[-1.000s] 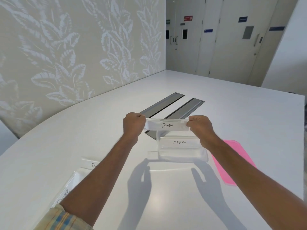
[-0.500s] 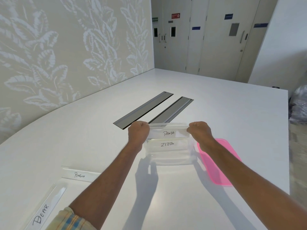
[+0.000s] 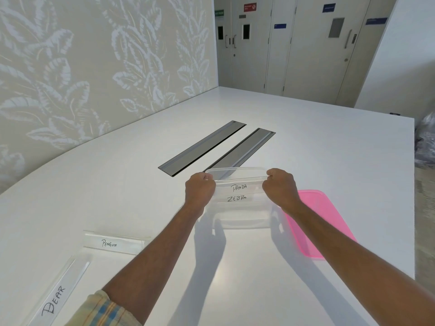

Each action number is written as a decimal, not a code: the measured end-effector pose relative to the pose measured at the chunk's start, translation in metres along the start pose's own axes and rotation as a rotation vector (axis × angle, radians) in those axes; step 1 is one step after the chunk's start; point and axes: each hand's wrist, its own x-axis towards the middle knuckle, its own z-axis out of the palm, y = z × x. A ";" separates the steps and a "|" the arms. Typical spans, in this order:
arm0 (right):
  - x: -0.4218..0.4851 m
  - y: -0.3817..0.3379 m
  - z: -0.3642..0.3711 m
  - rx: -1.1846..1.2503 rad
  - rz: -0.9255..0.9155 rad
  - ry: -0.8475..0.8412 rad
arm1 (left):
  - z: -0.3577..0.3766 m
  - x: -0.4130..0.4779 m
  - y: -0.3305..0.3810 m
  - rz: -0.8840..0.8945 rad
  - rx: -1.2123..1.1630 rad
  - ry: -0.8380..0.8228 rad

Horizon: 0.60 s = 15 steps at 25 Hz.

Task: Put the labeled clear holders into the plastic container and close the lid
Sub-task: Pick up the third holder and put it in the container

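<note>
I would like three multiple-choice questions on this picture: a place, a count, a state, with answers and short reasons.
1. Where is the flat pink plastic lid relative to the clear plastic container?
A) on top of it
B) on the white table, right of it
C) inside it

2. How many labelled holders lie outside the container?
A) two
B) none
C) four

3. What do the left hand and the right hand hold?
A) nothing
B) the lid
C) the clear holder labelled PANDA

B: the lid lies beside it.
A: only PENGUIN and BEAR lie outside.
C: both grip its ends.
</note>
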 end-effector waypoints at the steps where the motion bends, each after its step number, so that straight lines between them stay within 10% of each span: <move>1: 0.001 -0.001 0.003 -0.081 -0.019 0.006 | 0.000 -0.002 0.001 -0.001 0.012 -0.014; 7: -0.002 -0.016 0.017 -0.614 -0.096 0.014 | 0.016 -0.005 -0.005 0.100 0.240 0.047; 15: 0.005 0.001 0.025 -0.725 -0.203 0.063 | 0.028 -0.007 -0.008 0.129 0.662 0.156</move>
